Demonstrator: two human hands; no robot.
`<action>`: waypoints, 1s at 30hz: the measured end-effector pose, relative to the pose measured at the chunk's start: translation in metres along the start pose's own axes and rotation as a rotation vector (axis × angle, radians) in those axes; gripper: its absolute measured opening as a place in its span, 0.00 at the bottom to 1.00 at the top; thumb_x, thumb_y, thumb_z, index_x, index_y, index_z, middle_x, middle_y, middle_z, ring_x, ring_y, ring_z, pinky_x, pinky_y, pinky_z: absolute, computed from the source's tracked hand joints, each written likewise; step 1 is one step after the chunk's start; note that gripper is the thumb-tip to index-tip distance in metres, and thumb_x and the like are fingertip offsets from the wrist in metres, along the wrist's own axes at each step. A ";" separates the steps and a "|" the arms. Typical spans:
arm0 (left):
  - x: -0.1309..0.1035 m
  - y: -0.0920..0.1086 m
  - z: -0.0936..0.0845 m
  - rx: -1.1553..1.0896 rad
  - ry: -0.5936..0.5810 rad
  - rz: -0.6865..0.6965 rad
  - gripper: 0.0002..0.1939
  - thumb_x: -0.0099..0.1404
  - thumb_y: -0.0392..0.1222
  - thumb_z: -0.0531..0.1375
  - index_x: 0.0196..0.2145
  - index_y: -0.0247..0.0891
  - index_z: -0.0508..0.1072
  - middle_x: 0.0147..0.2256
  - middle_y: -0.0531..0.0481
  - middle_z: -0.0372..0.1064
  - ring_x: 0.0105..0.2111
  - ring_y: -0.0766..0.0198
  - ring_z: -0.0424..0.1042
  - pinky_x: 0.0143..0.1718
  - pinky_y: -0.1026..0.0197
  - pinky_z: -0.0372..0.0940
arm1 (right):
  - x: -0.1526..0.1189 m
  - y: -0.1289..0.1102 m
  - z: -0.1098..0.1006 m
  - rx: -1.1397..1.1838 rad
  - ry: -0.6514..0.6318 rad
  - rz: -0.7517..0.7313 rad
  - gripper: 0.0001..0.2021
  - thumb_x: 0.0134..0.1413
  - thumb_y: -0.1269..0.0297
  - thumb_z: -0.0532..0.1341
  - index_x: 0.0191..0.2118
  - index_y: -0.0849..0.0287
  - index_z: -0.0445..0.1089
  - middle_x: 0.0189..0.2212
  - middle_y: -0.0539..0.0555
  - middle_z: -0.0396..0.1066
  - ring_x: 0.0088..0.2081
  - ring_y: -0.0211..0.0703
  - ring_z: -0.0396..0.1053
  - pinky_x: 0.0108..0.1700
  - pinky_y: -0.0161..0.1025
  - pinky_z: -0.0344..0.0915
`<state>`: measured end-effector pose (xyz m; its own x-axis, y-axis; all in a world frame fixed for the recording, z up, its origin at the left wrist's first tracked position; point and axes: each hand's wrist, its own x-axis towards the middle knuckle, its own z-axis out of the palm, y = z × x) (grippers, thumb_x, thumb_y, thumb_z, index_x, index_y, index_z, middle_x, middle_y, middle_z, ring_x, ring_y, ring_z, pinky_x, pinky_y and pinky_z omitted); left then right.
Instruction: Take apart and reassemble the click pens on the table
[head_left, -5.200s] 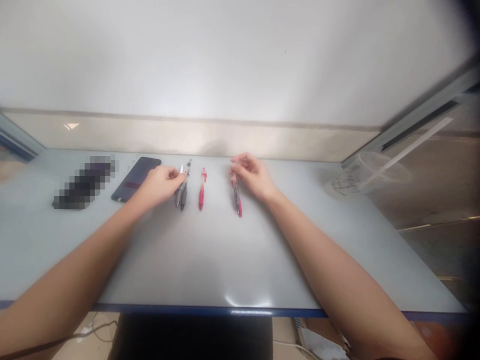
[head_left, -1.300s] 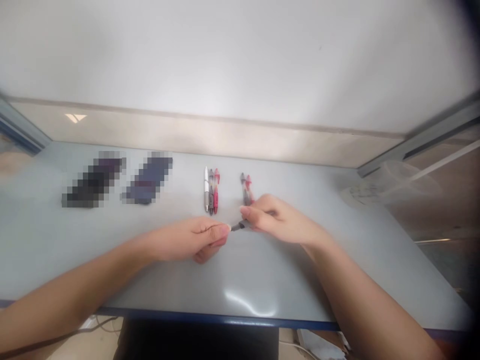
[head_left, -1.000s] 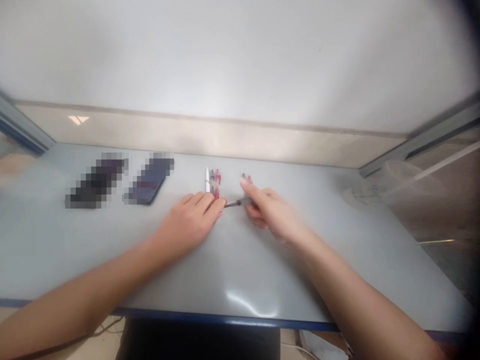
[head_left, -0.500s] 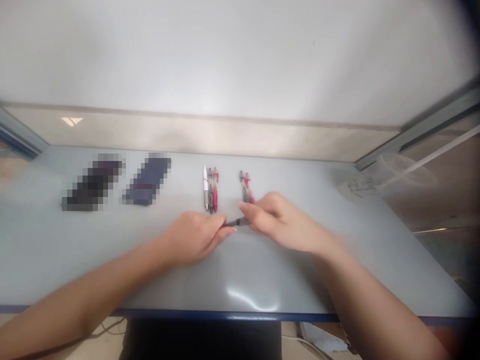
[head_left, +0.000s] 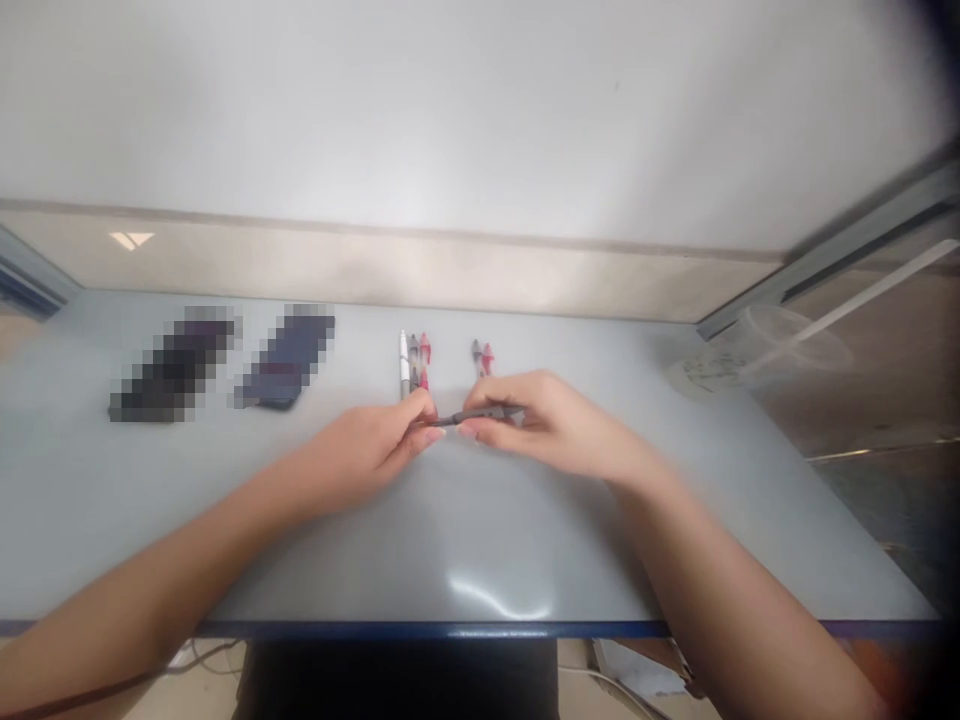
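A dark grey pen lies crosswise between my two hands, just over the tabletop. My left hand pinches its left end between thumb and fingers. Thumb and fingers of my right hand close on its right part. Behind the left hand lie a white pen, a grey-black pen and a red pen, side by side, their lower ends partly covered. Past my right hand show the tops of a second dark pen and a second red pen; that hand hides the rest.
Two dark, pixelated flat objects, one black and one blue, lie at the left of the grey table. A clear plastic cup with a straw stands at the right edge. A wall rises behind.
Both hands have shifted slightly up and left with the dark pen. More of the pen now shows at my right hand, whose fingers have changed their hold. The lying pens are more covered.
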<state>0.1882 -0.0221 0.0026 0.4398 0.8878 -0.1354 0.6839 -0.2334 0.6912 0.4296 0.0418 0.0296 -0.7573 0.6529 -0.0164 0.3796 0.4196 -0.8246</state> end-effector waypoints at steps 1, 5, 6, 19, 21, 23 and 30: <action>0.002 -0.001 -0.001 0.041 0.012 0.007 0.18 0.79 0.54 0.44 0.45 0.42 0.67 0.35 0.51 0.73 0.31 0.57 0.71 0.35 0.57 0.62 | 0.001 0.001 0.001 0.002 0.023 -0.018 0.11 0.65 0.55 0.65 0.40 0.58 0.75 0.34 0.52 0.75 0.32 0.40 0.67 0.34 0.36 0.61; 0.005 -0.007 -0.005 0.155 0.087 0.055 0.20 0.79 0.53 0.44 0.44 0.41 0.71 0.39 0.48 0.75 0.36 0.55 0.73 0.38 0.57 0.63 | 0.005 0.006 0.005 -0.028 -0.021 0.011 0.14 0.66 0.52 0.63 0.40 0.58 0.75 0.33 0.52 0.75 0.31 0.40 0.67 0.34 0.36 0.61; 0.006 -0.009 -0.005 0.171 0.103 0.066 0.21 0.79 0.54 0.44 0.43 0.41 0.71 0.40 0.47 0.74 0.36 0.55 0.73 0.39 0.56 0.63 | 0.006 0.006 0.006 -0.044 -0.025 0.018 0.14 0.68 0.53 0.61 0.38 0.59 0.75 0.31 0.52 0.74 0.30 0.39 0.65 0.33 0.36 0.60; 0.004 -0.012 -0.009 0.035 0.099 0.004 0.23 0.79 0.55 0.44 0.38 0.42 0.71 0.35 0.50 0.72 0.33 0.58 0.68 0.37 0.58 0.61 | 0.012 0.012 0.017 0.222 0.148 -0.048 0.05 0.64 0.62 0.65 0.42 0.57 0.74 0.42 0.53 0.78 0.39 0.43 0.74 0.40 0.39 0.67; 0.003 -0.010 -0.010 -0.055 0.062 -0.016 0.24 0.80 0.56 0.43 0.38 0.42 0.71 0.32 0.52 0.68 0.31 0.60 0.64 0.35 0.59 0.60 | 0.014 0.014 0.016 0.345 0.122 -0.077 0.04 0.62 0.63 0.67 0.41 0.57 0.74 0.40 0.53 0.78 0.40 0.42 0.74 0.41 0.39 0.68; 0.002 -0.010 -0.012 -0.162 0.008 -0.053 0.25 0.79 0.58 0.43 0.38 0.42 0.71 0.28 0.54 0.61 0.27 0.62 0.60 0.31 0.60 0.57 | 0.015 0.016 0.015 0.444 0.112 -0.091 0.05 0.60 0.64 0.69 0.39 0.57 0.74 0.37 0.52 0.77 0.36 0.39 0.73 0.37 0.37 0.68; 0.002 -0.010 -0.014 -0.307 -0.003 -0.093 0.25 0.78 0.61 0.46 0.41 0.41 0.74 0.28 0.55 0.57 0.28 0.64 0.60 0.31 0.61 0.58 | 0.015 0.021 0.016 0.536 0.295 -0.006 0.13 0.56 0.56 0.72 0.42 0.55 0.74 0.29 0.48 0.70 0.23 0.34 0.61 0.20 0.34 0.57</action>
<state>0.1739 -0.0119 0.0055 0.3852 0.8986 -0.2099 0.5142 -0.0202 0.8575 0.4181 0.0502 0.0035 -0.5505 0.8307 0.0829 -0.0025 0.0977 -0.9952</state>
